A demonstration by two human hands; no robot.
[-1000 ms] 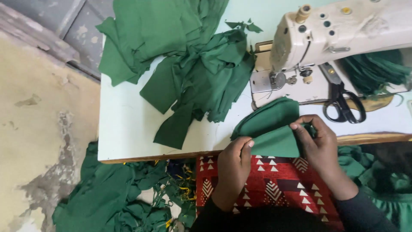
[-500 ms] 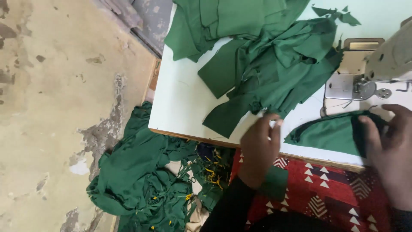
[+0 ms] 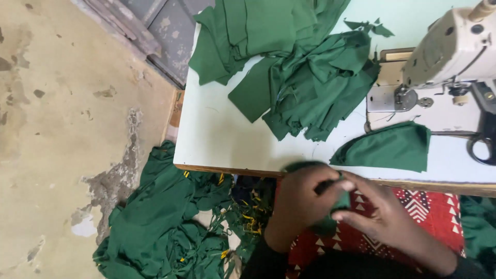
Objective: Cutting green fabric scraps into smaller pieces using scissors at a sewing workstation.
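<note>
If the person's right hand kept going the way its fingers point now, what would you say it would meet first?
The right hand points left, straight at the left hand, with a small green cloth piece pinched between them. It would likely press into that cloth and the left hand at once; they already seem to touch, though blur hides the exact contact.

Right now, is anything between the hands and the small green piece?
No. Both the left hand and right hand already grip the small green piece at the table edge; nothing visible intervenes.

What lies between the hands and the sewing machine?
The folded green piece lies on the table, between the hands and the sewing machine, in the head view.
</note>
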